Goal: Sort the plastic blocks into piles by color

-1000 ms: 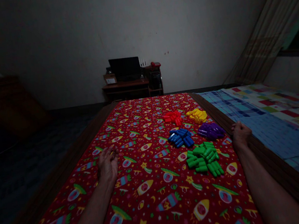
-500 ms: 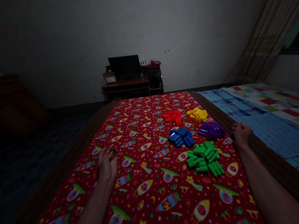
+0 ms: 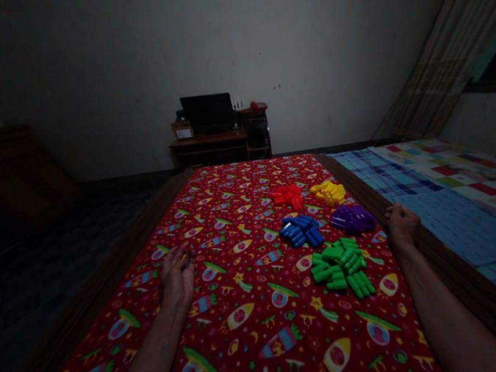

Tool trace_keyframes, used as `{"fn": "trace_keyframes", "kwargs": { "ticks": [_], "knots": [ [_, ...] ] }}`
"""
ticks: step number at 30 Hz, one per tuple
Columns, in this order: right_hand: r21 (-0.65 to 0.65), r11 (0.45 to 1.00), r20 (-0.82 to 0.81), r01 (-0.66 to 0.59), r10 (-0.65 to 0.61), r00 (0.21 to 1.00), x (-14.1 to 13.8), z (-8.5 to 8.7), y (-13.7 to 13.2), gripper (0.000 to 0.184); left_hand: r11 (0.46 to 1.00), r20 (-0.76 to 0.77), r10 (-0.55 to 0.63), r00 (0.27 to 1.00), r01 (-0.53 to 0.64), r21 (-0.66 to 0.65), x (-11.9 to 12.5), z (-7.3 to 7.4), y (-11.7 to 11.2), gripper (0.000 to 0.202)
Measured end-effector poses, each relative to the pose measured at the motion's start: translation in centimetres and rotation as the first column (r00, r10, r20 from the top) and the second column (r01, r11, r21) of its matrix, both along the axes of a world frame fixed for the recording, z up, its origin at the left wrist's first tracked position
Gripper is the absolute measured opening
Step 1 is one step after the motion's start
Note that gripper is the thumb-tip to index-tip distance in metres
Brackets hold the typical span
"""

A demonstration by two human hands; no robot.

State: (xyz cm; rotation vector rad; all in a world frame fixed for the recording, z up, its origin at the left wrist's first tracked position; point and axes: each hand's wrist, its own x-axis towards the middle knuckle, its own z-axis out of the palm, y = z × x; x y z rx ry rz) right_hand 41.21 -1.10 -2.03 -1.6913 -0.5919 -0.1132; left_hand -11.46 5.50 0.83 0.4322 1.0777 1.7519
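Note:
My left hand (image 3: 179, 276) rests palm up on the left part of a red cloth (image 3: 252, 284) printed with rockets. Its fingers are loosely bent and apart, and no object shows in the palm. At the cloth's right edge lies my right hand (image 3: 404, 225), fingers curled into a loose fist with nothing visible in it. Closest to that fist is a pile of purple plastic pieces (image 3: 353, 219). Around it are piles of green pieces (image 3: 342, 266), blue pieces (image 3: 301, 231), yellow pieces (image 3: 329, 193) and red pieces (image 3: 287, 196). Neither hand touches a pile.
The cloth covers a long table with brown edges (image 3: 359, 186). To the right spreads a bed with a blue checked cover (image 3: 422, 211). Against the far wall stands a desk (image 3: 209, 139) with a dark monitor (image 3: 209, 112). A wooden cabinet (image 3: 10, 170) is at the left.
The view has tilted very slightly, shifting the scene a few pixels. Both hands and all the piles stay in place.

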Motion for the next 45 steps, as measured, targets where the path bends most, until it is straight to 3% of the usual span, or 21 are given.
{"fn": "trace_keyframes", "kwargs": {
  "ticks": [7, 10, 12, 14, 17, 22, 24, 29, 32, 36, 41, 45],
  "knots": [
    [-0.005, 1.0, -0.001, -0.005, 0.005, 1.0, -0.2, 0.2, -0.3, 0.041, 1.0, -0.112, -0.015, 0.994, 0.016, 0.008, -0.1, -0.6, 0.4, 0.03],
    [-0.023, 1.0, -0.018, 0.005, -0.005, 1.0, -0.1, 0.2, -0.3, 0.04, 0.999, -0.289, -0.041, 0.957, 0.033, -0.029, -2.1, -0.6, 1.0, 0.028],
    [-0.024, 1.0, -0.029, 0.004, -0.005, 1.0, -0.1, 0.2, -0.3, 0.04, 0.996, -0.552, -0.064, 0.831, 0.022, -0.082, -4.2, -0.6, 1.5, 0.027],
    [-0.023, 1.0, -0.018, 0.002, -0.003, 1.0, -0.1, 0.2, -0.3, 0.04, 0.986, -0.771, -0.087, 0.631, -0.055, -0.156, -6.3, -0.6, 1.7, 0.026],
    [-0.014, 1.0, 0.008, -0.006, 0.006, 1.0, -0.3, 0.2, -0.4, 0.041, 0.97, -0.861, -0.13, 0.491, -0.117, -0.213, -7.7, -0.5, 1.7, 0.029],
    [0.005, 1.0, -0.007, -0.006, 0.006, 1.0, -0.7, 0.4, -0.3, 0.043, 0.973, -0.933, -0.171, 0.316, -0.094, -0.21, -7.0, 0.0, 1.4, 0.025],
    [0.01, 0.999, -0.003, -0.033, 0.033, 0.999, -1.0, 0.5, 0.0, 0.046, 0.978, -0.938, -0.149, 0.313, -0.092, -0.186, -7.0, -0.1, 1.4, 0.024],
    [-0.062, 0.967, 0.066, -0.248, 0.251, 0.966, -2.1, 0.7, 2.0, 0.059, 0.985, -0.936, -0.114, 0.334, -0.082, -0.149, -7.7, -0.8, 1.8, 0.023],
    [-0.154, 0.934, 0.02, -0.322, 0.329, 0.944, -2.2, 0.5, 3.8, 0.066, 0.991, -0.946, -0.085, 0.314, -0.071, -0.113, -8.0, -1.2, 1.9, 0.019],
    [-0.123, 0.882, -0.027, -0.455, 0.455, 0.89, -1.4, 0.5, 7.1, 0.067, 0.991, -0.951, -0.096, 0.294, -0.065, -0.12, -8.0, -1.4, 2.1, 0.019],
    [-0.038, 0.852, -0.17, -0.522, 0.509, 0.844, -0.8, 1.9, 11.8, 0.061, 0.984, -0.958, -0.123, 0.258, -0.097, -0.152, -8.1, -1.2, 2.2, 0.02],
    [-0.107, 0.757, -0.154, -0.644, 0.627, 0.763, -1.4, 3.4, 14.7, 0.064, 0.978, -0.955, -0.16, 0.248, -0.094, -0.188, -8.1, -1.0, 2.2, 0.023]
  ]
}}
